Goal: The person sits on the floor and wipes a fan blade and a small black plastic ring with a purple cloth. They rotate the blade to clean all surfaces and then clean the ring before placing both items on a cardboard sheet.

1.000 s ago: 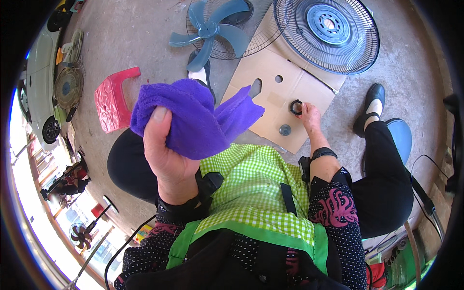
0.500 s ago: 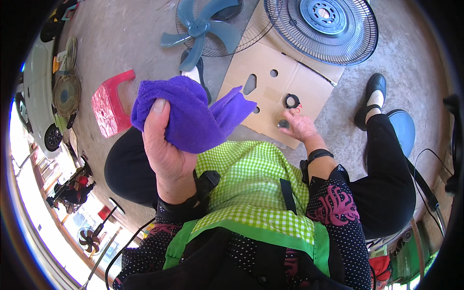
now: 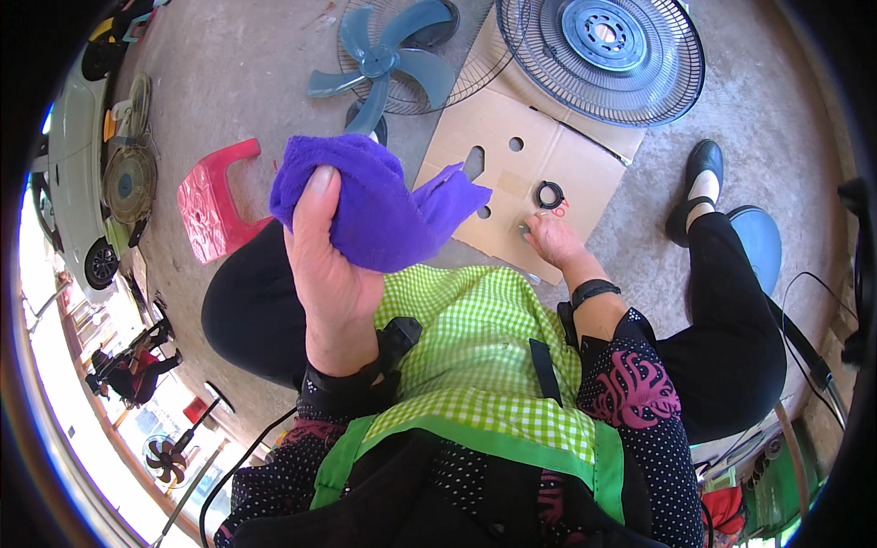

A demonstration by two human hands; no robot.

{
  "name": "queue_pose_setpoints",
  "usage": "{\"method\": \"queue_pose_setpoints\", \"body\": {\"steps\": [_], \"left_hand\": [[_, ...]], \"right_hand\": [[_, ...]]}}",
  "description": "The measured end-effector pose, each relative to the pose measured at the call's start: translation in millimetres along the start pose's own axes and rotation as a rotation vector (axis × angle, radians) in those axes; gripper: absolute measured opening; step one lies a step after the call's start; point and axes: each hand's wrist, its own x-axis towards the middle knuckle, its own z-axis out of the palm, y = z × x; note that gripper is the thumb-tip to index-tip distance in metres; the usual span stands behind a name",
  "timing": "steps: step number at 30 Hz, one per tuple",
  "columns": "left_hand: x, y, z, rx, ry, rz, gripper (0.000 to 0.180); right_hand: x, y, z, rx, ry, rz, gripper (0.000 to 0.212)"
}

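Note:
My left hand is raised over my left knee and closed on a bunched purple cloth. Its thumb presses on the cloth, and a loose end sticks out to the right. Low over the brown cardboard, my right hand has its fingers drawn together round a small dark round piece. Only an edge of that piece shows past the fingertips. A black ring lies on the cardboard just beyond these fingers.
A blue-grey fan blade lies on a wire grille at the far middle. A round fan guard lies on the far end of the cardboard. To the left is a pink plastic piece; a blue stool stands by my right foot.
My right hand has closed over the small round piece, which lay by its fingers before. The purple cloth and my left hand have shifted slightly right and up.

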Motion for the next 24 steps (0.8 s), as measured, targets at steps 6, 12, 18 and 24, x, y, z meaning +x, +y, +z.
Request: {"method": "queue_pose_setpoints", "body": {"steps": [6,12,18,24], "left_hand": [[-4,3,-3,-0.033,-0.054,0.059,0.018],[-4,6,-11,-0.076,-0.083,0.069,0.031],[-16,2,-2,-0.055,-0.323,0.061,0.038],[-31,-1,15,0.458,-0.577,0.290,0.042]], "right_hand": [[10,-14,-48,1.416,0.249,0.321,0.032],[-15,-65,-145,2.173,0.142,-0.359,0.038],[-69,-118,-198,2.178,0.004,-0.595,0.044],[-121,-150,-218,1.933,0.068,-0.355,0.041]]}}
